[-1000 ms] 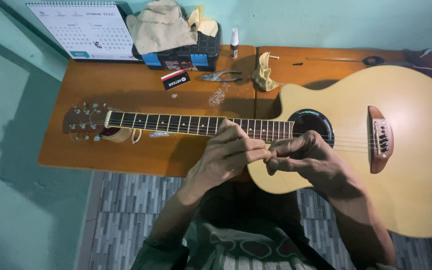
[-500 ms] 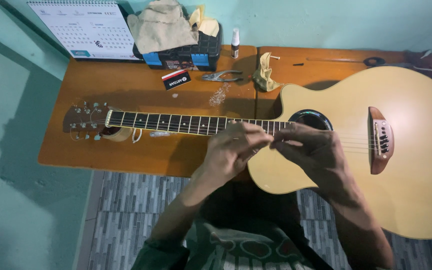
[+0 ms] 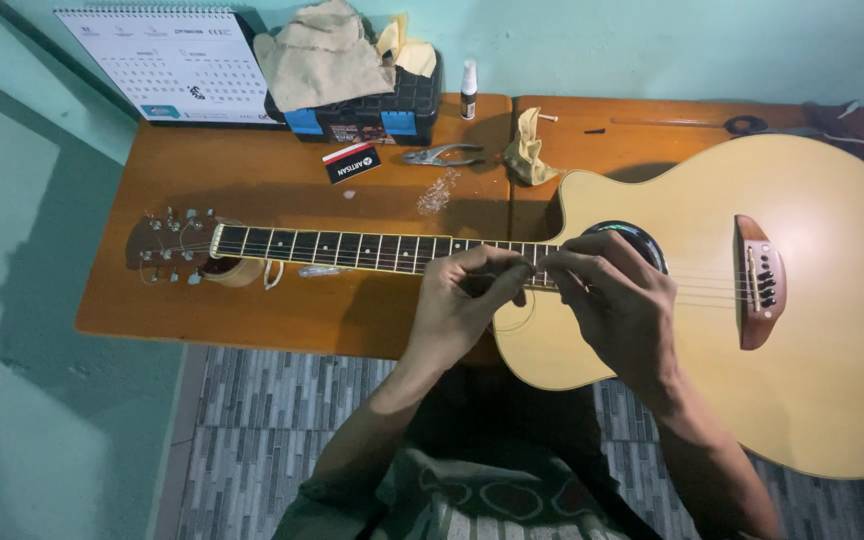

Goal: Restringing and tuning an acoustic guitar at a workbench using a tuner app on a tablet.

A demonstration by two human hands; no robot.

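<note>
Both sets of fingers pinch together on the strings where neck meets body: left hand (image 3: 462, 305) on the neck side, right hand (image 3: 617, 300) by the soundhole. The guitar (image 3: 712, 300) lies flat across the counter (image 3: 252, 180), its headstock to the left, pliers (image 3: 442, 155) behind.

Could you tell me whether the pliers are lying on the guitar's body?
No, the pliers lie on the wooden table, above the guitar neck and apart from it.
</note>
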